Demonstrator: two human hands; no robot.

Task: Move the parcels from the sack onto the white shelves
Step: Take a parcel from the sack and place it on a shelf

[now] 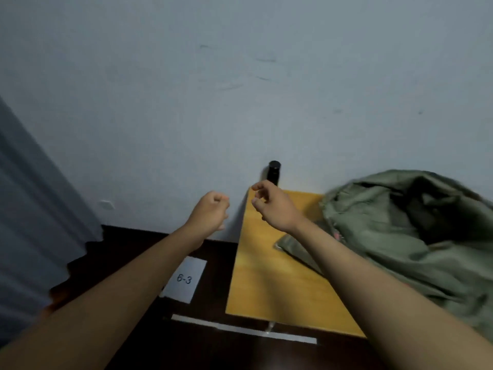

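Both hands are empty, left hand [210, 209] balled up and right hand [269, 206] loosely curled, with the green sack [400, 222] slumped just right of them, no parcels or white shelves visible, so progress is anyone's guess.

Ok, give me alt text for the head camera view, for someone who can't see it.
Two bare arms reach forward with nothing held: the left hand curled in a loose fist, the right hand with fingers loosely curled. A green sack slumps open on a yellow wooden table against a pale wall, and a paper label reading 6-3 lies on the dark floor.
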